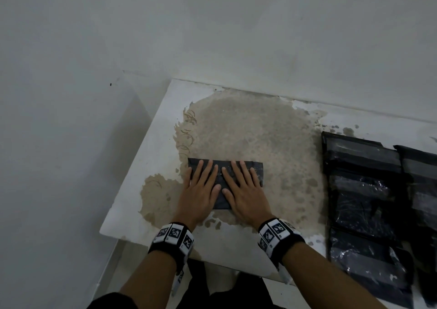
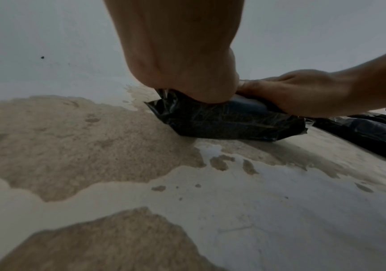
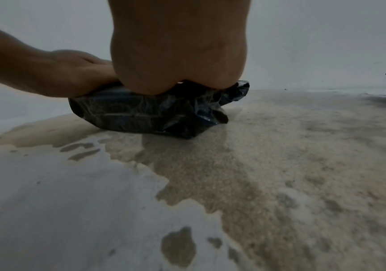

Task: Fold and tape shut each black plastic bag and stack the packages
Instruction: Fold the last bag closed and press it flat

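A small folded black plastic bag (image 1: 222,197) lies in the middle of the worn table (image 1: 156,143). Both hands lie flat on top of it with fingers straight and spread. My left hand (image 1: 201,185) covers its left half and my right hand (image 1: 243,185) covers its right half, thumbs nearly touching. In the left wrist view the palm heel (image 2: 187,77) presses into the crinkled bag (image 2: 229,122). The right wrist view shows that hand's heel (image 3: 178,69) squashing the bag (image 3: 155,115) the same way. Most of the bag's top is hidden under the hands.
A row of flat black taped packages (image 1: 364,202) lies along the table's right side, with more (image 1: 423,190) at the frame edge. The tabletop's white coating is peeled to a sandy patch (image 1: 248,138). A grey wall (image 1: 212,25) stands behind; the table's left edge drops off.
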Available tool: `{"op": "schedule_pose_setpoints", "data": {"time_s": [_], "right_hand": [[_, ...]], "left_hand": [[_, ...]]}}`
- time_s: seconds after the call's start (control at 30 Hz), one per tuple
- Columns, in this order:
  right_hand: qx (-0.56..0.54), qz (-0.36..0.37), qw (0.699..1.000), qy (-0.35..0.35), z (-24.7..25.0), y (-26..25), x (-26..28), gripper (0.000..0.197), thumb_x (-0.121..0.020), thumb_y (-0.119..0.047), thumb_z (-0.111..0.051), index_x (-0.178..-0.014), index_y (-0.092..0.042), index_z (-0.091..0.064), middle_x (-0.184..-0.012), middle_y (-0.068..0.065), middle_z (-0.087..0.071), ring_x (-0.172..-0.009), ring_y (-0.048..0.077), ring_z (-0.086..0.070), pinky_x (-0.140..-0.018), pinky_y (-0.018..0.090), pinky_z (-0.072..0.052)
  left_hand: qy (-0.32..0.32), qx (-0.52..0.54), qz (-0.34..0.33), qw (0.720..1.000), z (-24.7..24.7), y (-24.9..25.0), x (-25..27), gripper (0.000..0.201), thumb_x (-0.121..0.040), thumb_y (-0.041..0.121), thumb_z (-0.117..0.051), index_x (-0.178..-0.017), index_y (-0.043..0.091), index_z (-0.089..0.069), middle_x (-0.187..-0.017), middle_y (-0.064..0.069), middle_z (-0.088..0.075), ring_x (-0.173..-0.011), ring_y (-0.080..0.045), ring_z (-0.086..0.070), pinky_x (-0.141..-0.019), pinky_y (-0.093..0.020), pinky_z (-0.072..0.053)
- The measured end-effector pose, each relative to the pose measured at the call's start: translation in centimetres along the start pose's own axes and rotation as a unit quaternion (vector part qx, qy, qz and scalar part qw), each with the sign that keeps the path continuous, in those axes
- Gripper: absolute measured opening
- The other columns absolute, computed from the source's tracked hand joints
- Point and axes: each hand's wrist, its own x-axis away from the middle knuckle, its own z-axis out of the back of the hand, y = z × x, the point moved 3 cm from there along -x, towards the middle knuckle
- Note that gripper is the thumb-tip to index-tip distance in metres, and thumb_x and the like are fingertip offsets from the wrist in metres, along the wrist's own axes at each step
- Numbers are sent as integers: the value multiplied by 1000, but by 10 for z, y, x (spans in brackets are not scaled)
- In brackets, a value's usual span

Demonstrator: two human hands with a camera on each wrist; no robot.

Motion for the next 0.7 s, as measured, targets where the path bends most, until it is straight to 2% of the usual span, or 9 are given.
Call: {"op": "schedule_pose_setpoints", "data": {"time_s": [0.1, 0.23, 0.4, 0.53, 0.63, 0.7], "right_hand": [[11, -1, 1000, 2, -1, 1, 0, 65, -109, -52, -13, -160, -15, -27, -168, 13, -18, -156, 31, -14, -123, 50, -13], [12, -5, 1000, 13, -1, 0, 1, 66, -108, -53, -15, -159, -14, -28, -168, 12, -19, -156, 30, -14, -123, 49, -14], [-37, -31, 998, 45, 9, -1, -8, 61, -105, -54, -27, -157, -22, -36, -161, 10, -36, -151, 30, -29, -122, 52, -25], [-40, -9, 998, 40, 12, 8, -15, 61, -103, -56, -29, -153, -24, -43, -154, 8, -46, -146, 30, -38, -122, 52, -24], [-49, 18, 998, 39, 19, 19, -21, 59, -101, -54, -36, -149, -23, -49, -146, 6, -52, -134, 29, -48, -119, 49, -27], [-63, 31, 997, 43, 25, 24, -28, 52, -100, -47, -41, -143, -23, -55, -138, 4, -57, -122, 28, -53, -109, 46, -36]], "left_hand": [[-8, -12, -3, 1000, -2, -3, 2, 62, -108, 46, -17, -157, 12, -28, -166, -7, -20, -155, -27, -14, -121, -53, -14], [-8, -17, 23, 1000, -4, -1, 5, 61, -107, 45, -21, -156, 12, -32, -165, -9, -25, -154, -27, -17, -120, -53, -16], [26, 8, 28, 999, 3, 0, -1, 57, -103, 44, -33, -150, 14, -44, -156, -7, -41, -151, -27, -25, -123, -52, -13], [45, 34, -7, 998, 11, -7, -6, 59, -98, 46, -43, -148, 16, -45, -152, -5, -43, -148, -29, -29, -123, -52, -12], [37, 30, -30, 998, 18, -21, -21, 55, -95, 53, -48, -139, 21, -56, -143, -1, -49, -139, -28, -39, -121, -51, -18], [34, 20, -53, 998, 23, -31, -34, 47, -95, 54, -47, -128, 24, -63, -131, 2, -58, -127, -25, -50, -116, -49, -25]]}}
